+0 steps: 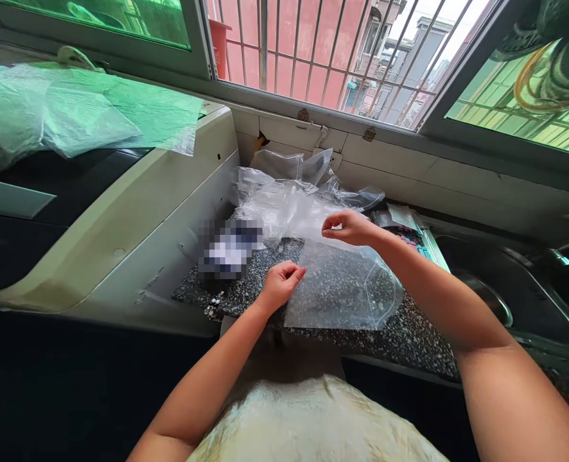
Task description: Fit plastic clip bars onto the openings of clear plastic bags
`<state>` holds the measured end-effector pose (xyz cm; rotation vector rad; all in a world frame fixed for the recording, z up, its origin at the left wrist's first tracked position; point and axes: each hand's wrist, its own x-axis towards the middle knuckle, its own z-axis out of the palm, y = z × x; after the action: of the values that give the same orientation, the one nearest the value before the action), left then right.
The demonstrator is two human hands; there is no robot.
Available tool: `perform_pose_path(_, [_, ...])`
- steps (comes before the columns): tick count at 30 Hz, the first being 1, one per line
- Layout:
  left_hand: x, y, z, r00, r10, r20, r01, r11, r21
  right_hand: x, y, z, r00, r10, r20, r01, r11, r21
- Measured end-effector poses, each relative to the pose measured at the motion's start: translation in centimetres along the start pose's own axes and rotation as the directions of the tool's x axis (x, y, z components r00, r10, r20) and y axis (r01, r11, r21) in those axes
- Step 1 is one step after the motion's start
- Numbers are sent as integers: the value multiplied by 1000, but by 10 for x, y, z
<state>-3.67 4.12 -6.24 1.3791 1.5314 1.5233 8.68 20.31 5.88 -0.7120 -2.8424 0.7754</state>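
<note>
A clear plastic zip bag [342, 289] lies flat on the dark speckled stone counter [410, 333] in front of me. My left hand [280, 283] pinches the bag's left edge near its top corner. My right hand [349, 227] is raised over the bag's far edge with thumb and fingers pinched together; whether it grips the bag's rim or something tiny I cannot tell. Behind the bag sits a crumpled heap of more clear plastic bags [284, 199].
A white appliance [169, 212] with plastic sheets [72, 115] on top stands at the left. A blurred dark-and-white object [230, 247] sits beside it. A steel sink [516, 289] lies at the right, with small packets [404, 221] near it. A barred window [332, 51] is behind.
</note>
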Motion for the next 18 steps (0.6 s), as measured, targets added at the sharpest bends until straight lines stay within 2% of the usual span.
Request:
perform_pose_path(11, [-3, 0, -1, 1000, -23, 8, 23, 1000, 4, -1, -6, 3, 1000, 19, 6, -19, 1000, -10])
perform_pose_path(18, [-3, -1, 0, 995, -96, -8, 96, 995, -14, -4, -12, 12, 1000, -2, 19, 2, 1000, -20])
